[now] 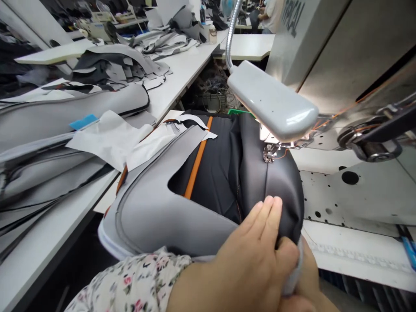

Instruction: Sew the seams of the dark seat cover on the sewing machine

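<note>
A dark, leather-like cover (250,173) with grey backing (152,208) lies under the sewing machine. One of its seams runs toward me from the presser foot (269,152), where an orange thread shows. My left hand (253,255), in a floral sleeve, lies on the cover with its fingers stretched flat beside this seam. Partly hidden behind it, my right hand (308,273) grips the cover's near right edge, with only part of its fingers showing. An orange strip (199,160) crosses the dark panel, and white scraps (113,134) overlap the cover's far left side.
The machine's lamp (273,99) hangs over the needle area on a flexible metal neck. Grey panels (81,104) and offcuts are piled on the left table (182,73). Blue-handled tool (407,247) parts show at the right edge. Another person (271,15) stands far back.
</note>
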Motion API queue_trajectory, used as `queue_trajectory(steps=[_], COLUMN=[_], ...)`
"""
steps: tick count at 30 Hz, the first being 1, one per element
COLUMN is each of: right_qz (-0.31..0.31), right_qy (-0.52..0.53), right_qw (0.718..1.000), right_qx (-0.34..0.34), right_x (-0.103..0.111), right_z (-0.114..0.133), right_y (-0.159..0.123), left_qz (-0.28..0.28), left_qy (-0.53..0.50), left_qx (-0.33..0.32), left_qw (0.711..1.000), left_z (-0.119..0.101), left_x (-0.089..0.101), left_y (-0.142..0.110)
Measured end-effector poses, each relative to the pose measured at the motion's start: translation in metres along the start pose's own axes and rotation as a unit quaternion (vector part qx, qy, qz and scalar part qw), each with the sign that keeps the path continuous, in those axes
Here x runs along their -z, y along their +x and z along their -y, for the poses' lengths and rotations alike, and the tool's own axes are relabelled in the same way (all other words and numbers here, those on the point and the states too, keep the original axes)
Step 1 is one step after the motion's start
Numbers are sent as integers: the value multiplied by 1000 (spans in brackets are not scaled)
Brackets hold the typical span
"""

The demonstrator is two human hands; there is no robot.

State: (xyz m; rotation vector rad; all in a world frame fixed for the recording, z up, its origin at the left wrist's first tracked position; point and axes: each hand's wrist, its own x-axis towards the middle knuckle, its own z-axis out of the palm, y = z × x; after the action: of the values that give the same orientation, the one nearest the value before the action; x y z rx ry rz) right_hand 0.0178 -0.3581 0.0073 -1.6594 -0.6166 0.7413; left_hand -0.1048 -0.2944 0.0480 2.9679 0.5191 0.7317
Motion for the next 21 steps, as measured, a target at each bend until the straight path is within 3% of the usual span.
queue_trajectory(steps=[3,8,11,16,21], right_qz=[-21,-29,-38,-68,-83], right_qy=[75,-4,-44,5,13], right_qw=[993,998,998,997,996], right_qx=[-93,-54,-37,-48,-40], right_x=[5,28,22,-8,-16], right_z=[-10,-34,-19,29,37], right_y=[5,13,19,30,45], left_qz=[-22,-38,-22,18,53], left_qy=[32,-10,-36,-48,-22], left_qx=[-38,-61,-69,-66,-85], left_qw=[999,997,997,996,995], left_z=[0,2,9,20,29], left_x=[-6,-12,-7,0,11], left_y=[-2,4,10,22,35])
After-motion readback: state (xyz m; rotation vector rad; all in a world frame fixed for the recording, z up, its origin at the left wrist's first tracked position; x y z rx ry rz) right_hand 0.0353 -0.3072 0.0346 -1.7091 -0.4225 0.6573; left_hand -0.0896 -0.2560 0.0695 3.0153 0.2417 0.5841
